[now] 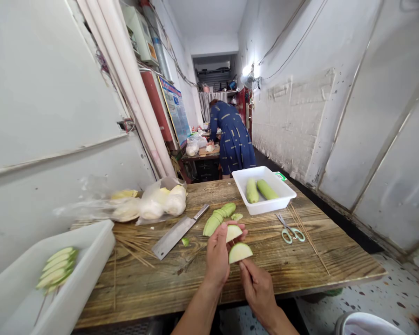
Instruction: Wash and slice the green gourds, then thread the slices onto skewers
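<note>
My left hand (218, 249) is closed around a pale half-round slice of green squash (233, 233). Just below it, a second half-round squash slice (240, 252) sits on a thin skewer, a short bit of which shows between the two slices. My right hand (258, 284) pinches at the lower edge of that second slice, where the skewer's end is hidden by the fingers. Beyond my left hand lies a fanned row of cut squash slices (219, 218) on the wooden table (181, 291). A cleaver (176, 235) rests to the left of them.
At right are a white tray (242, 179) with two whole squashes (267, 190), scissors (291, 232) and loose skewers (310, 242). At left stand a white bin (87, 274) with skewered slices (57, 267), more skewers (136, 244) and bagged white vegetables (164, 202). A person (232, 135) bends over a farther table.
</note>
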The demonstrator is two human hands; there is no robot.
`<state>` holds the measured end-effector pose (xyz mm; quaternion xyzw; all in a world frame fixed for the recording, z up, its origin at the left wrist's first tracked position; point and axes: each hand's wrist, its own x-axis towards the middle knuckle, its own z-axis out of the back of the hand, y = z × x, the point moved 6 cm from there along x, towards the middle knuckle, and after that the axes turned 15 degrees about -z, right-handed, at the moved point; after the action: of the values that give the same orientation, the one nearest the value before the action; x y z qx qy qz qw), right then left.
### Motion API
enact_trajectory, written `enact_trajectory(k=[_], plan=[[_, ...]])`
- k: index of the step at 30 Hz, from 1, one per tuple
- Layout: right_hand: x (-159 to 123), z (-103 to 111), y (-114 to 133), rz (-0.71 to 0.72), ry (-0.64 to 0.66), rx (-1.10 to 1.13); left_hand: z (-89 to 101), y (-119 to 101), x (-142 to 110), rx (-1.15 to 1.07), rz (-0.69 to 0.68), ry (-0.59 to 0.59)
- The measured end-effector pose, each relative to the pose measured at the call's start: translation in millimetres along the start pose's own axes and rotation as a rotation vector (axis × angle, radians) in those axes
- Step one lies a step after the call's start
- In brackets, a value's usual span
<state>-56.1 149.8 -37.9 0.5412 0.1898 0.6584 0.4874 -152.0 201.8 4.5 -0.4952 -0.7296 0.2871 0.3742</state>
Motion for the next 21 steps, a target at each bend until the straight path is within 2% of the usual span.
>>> enact_trajectory(k=[5,14,21], plan=[[-0.8,3.8,9.0,0.027,-0.023,-0.059,0.3,3.9,-0.8,0.045,0.020,-0.018],[0.1,8.4,10.7,-0.012,-0.037,-0.096,-0.2,13.9,0.7,0.031,0.025,-0.078],[5.5,9.4,9.6,-0.024,-0.039,-0.093,-2.5,21.8,-1.2,0.032,0.043,-0.054]])
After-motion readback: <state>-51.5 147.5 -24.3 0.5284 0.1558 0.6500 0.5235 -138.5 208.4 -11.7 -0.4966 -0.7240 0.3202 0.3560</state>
